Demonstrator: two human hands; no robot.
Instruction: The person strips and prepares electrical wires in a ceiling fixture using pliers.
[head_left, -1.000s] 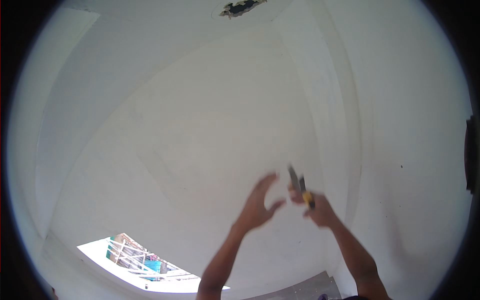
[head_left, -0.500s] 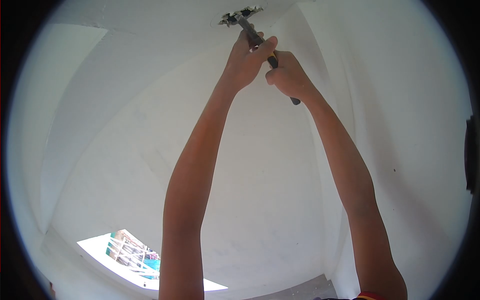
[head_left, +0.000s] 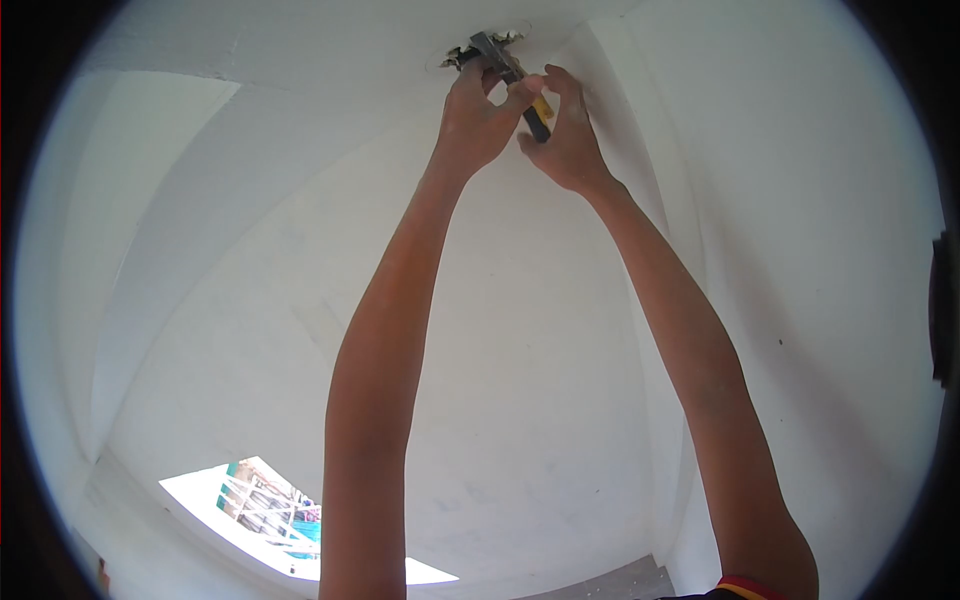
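Observation:
Both my arms reach up to a ragged hole in the white ceiling [head_left: 487,42]. A pair of pliers [head_left: 512,78] with grey jaws and yellow-black handles points into that hole. My left hand [head_left: 478,118] grips the pliers near the jaws. My right hand [head_left: 562,142] wraps the handles just below, thumb side toward the left hand. The jaw tips sit at the hole's edge; what they touch inside is hidden.
White walls and ceiling surround me, with a corner ridge [head_left: 640,200] running down on the right. A bright window opening [head_left: 290,520] shows railings and a blue object at lower left. A dark fixture [head_left: 940,310] sits on the far right wall.
My hands rose from chest height to the ceiling hole a second ago. Since half a second ago the right hand slid up the handles closer to the left hand.

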